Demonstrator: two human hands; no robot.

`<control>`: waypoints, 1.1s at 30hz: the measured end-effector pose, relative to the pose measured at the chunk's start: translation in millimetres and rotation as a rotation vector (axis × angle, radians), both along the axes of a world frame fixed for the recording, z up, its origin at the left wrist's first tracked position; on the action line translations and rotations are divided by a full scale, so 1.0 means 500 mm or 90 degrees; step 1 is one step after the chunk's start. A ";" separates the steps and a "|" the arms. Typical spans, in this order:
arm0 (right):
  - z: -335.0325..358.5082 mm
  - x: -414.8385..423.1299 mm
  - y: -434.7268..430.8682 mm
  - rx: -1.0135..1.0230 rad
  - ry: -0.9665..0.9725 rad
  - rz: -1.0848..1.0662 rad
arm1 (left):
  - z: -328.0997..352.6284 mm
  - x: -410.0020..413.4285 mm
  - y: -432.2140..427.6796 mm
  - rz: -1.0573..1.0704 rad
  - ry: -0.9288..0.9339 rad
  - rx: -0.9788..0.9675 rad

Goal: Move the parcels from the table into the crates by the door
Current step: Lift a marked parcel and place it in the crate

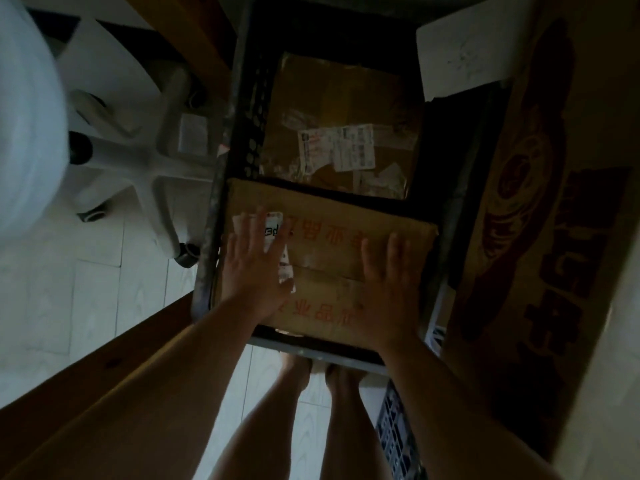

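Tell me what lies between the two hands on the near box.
In the head view, only the top of the box shows between the left hand and the right hand: brown cardboard with red print and a taped seam.

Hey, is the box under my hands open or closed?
Closed. The cardboard box has both top flaps lying flat, meeting at a seam, with the left hand and right hand pressing flat on them.

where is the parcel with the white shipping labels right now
Head view, upper centre: the labelled parcel lies in the black crate, just beyond the red-printed parcel under the left hand and right hand.
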State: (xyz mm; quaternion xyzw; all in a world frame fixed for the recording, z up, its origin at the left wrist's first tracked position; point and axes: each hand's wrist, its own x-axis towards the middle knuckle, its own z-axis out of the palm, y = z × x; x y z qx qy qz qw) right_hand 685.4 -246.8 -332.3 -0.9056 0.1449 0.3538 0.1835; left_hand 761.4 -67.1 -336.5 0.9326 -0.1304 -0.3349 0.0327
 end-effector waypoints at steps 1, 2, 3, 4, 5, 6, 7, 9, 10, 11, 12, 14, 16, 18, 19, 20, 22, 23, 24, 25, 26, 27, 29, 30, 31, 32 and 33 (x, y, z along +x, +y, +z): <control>-0.014 0.008 -0.010 -0.009 0.046 0.037 | -0.016 0.006 0.000 -0.028 0.033 0.019; -0.024 0.016 -0.019 -0.010 0.074 0.058 | -0.031 0.013 0.000 -0.045 0.062 0.044; -0.036 0.020 -0.025 -0.007 0.088 0.065 | -0.047 0.020 0.000 -0.061 0.084 0.067; -0.051 0.019 -0.028 -0.003 0.095 0.069 | -0.064 0.025 0.002 -0.075 0.098 0.083; -0.064 0.017 -0.031 -0.004 0.098 0.074 | -0.078 0.029 0.004 -0.086 0.106 0.092; -0.077 0.014 -0.033 -0.007 0.103 0.081 | -0.090 0.031 0.006 -0.091 0.109 0.094; -0.091 0.011 -0.033 -0.012 0.104 0.083 | -0.100 0.031 0.009 -0.091 0.107 0.092; -0.116 0.005 -0.034 -0.015 0.095 0.074 | -0.113 0.030 0.013 -0.089 0.093 0.081; -0.123 0.004 -0.033 -0.017 0.090 0.074 | -0.116 0.030 0.014 -0.088 0.088 0.076; -0.129 0.002 -0.033 -0.020 0.085 0.075 | -0.118 0.030 0.015 -0.090 0.085 0.074; -0.131 0.002 -0.033 -0.023 0.084 0.076 | -0.119 0.031 0.015 -0.096 0.086 0.079; -0.123 0.006 -0.032 -0.021 0.099 0.082 | -0.114 0.035 0.012 -0.110 0.099 0.116; -0.107 0.015 -0.030 -0.016 0.121 0.071 | -0.100 0.044 -0.003 -0.119 0.121 0.162; -0.077 0.030 -0.027 -0.004 0.144 0.045 | -0.065 0.057 -0.026 -0.106 0.150 0.194; -0.053 0.036 -0.024 0.008 0.153 0.013 | -0.038 0.062 -0.038 -0.088 0.160 0.199; -0.024 0.040 -0.022 0.023 0.149 -0.019 | -0.008 0.065 -0.052 -0.065 0.162 0.194; 0.048 0.049 -0.018 0.044 0.111 -0.074 | 0.064 0.068 -0.074 -0.016 0.137 0.164; 0.088 0.055 -0.018 0.056 0.078 -0.122 | 0.106 0.069 -0.081 0.007 0.117 0.146; 0.134 0.064 -0.020 0.070 0.045 -0.184 | 0.150 0.070 -0.087 0.029 0.092 0.128; 0.185 0.073 -0.024 0.081 0.028 -0.239 | 0.197 0.069 -0.089 0.049 0.064 0.111; 0.242 0.082 -0.031 0.087 0.014 -0.280 | 0.248 0.069 -0.092 0.069 0.038 0.096; 0.300 0.089 -0.040 0.097 -0.004 -0.327 | 0.299 0.070 -0.095 0.088 0.018 0.082; 0.425 0.094 -0.066 0.149 -0.064 -0.449 | 0.409 0.068 -0.109 0.111 0.001 0.058; 0.487 0.093 -0.075 0.172 -0.104 -0.490 | 0.463 0.065 -0.116 0.108 -0.005 0.041; 0.544 0.090 -0.077 0.185 -0.130 -0.512 | 0.514 0.060 -0.120 0.091 -0.019 0.019; 0.596 0.085 -0.076 0.197 -0.157 -0.529 | 0.563 0.053 -0.124 0.064 -0.041 -0.006; 0.641 0.079 -0.070 0.207 -0.185 -0.549 | 0.610 0.046 -0.126 0.032 -0.060 -0.031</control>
